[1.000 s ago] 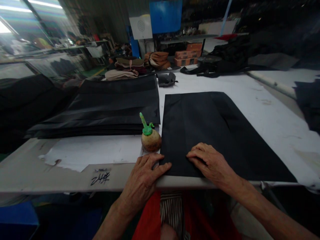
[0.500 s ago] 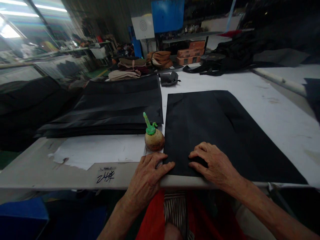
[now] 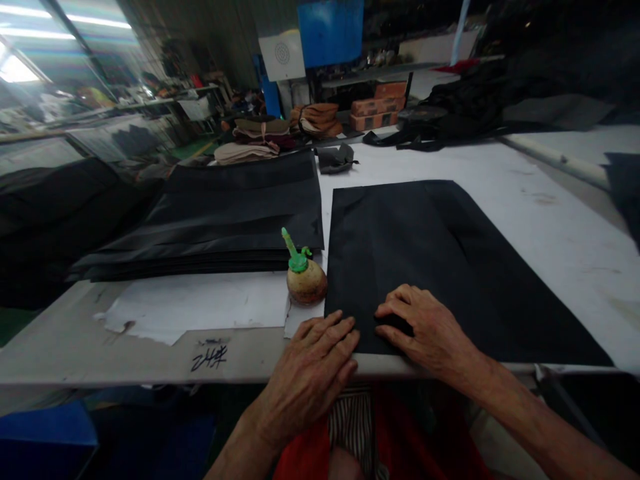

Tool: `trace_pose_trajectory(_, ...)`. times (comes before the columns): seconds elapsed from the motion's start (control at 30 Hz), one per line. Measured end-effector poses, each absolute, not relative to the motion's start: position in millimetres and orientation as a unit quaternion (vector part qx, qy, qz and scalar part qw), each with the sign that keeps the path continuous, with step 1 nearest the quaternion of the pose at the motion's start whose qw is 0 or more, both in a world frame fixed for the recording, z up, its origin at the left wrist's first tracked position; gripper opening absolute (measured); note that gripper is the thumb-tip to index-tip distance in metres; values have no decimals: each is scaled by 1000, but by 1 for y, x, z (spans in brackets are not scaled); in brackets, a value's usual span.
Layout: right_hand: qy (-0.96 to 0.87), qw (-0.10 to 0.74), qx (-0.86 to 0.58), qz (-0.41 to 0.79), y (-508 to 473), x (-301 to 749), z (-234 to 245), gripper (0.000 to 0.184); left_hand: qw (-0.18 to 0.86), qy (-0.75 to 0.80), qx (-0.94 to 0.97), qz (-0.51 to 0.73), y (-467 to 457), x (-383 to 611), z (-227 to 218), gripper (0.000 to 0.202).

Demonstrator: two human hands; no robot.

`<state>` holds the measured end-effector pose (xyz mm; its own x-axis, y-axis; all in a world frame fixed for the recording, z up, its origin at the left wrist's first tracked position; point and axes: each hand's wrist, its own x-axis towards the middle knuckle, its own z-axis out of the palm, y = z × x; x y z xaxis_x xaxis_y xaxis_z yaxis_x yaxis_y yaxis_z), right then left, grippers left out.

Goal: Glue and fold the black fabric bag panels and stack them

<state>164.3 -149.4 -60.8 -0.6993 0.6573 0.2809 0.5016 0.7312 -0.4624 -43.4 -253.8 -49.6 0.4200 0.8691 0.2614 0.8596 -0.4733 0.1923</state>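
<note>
A large black sheet (image 3: 415, 247), fabric-like, lies flat on the table before me, its near edge at the table's front edge. My left hand (image 3: 317, 357) rests on the sheet's near left corner, fingers stretched out and lying flat. On the sheet to its right is my right hand (image 3: 425, 327), its fingers and thumb curled in a pinch around something dark that I cannot make out against the black. Just beyond my left hand stands a round, yellowish squeeze bottle (image 3: 307, 283) with a green spout (image 3: 290, 247), close beside the sheet's left edge.
A stack of black sheets (image 3: 225, 207) lies at the left. Behind it are folded cloth bundles (image 3: 260, 137) and orange-brown boxes (image 3: 377, 107). Dark material (image 3: 480, 100) is heaped at the back right. White paper (image 3: 200, 300) covers part of the table (image 3: 125, 363), which bears a handwritten label (image 3: 210, 357).
My left hand has shifted slightly right onto the sheet's corner, its fingers flattening from a curled, thumb-apart pose. My right hand stays in nearly the same place.
</note>
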Motion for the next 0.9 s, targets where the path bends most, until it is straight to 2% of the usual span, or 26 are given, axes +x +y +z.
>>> trace_pose_trajectory(0.27,-901,214,-327,187,-155,163,-57,10,6,505,848,162,-250,-41,-48,29)
trace_pose_trajectory(0.4,-877,219,-399,154,-166,153,-55,28,-3,506,845,171,-249,-41,-49,30)
trace_pose_trajectory(0.5,-869,212,-426,135,-171,148,-55,30,4,509,843,174,-250,-41,-49,29)
trace_pose_trajectory(0.73,-879,177,-395,200,-166,157,-56,23,22,504,846,173,-249,-46,-50,28)
trace_pose_trajectory(0.9,-893,160,-357,223,-162,163,-52,36,0,504,850,154,-250,-49,-47,29)
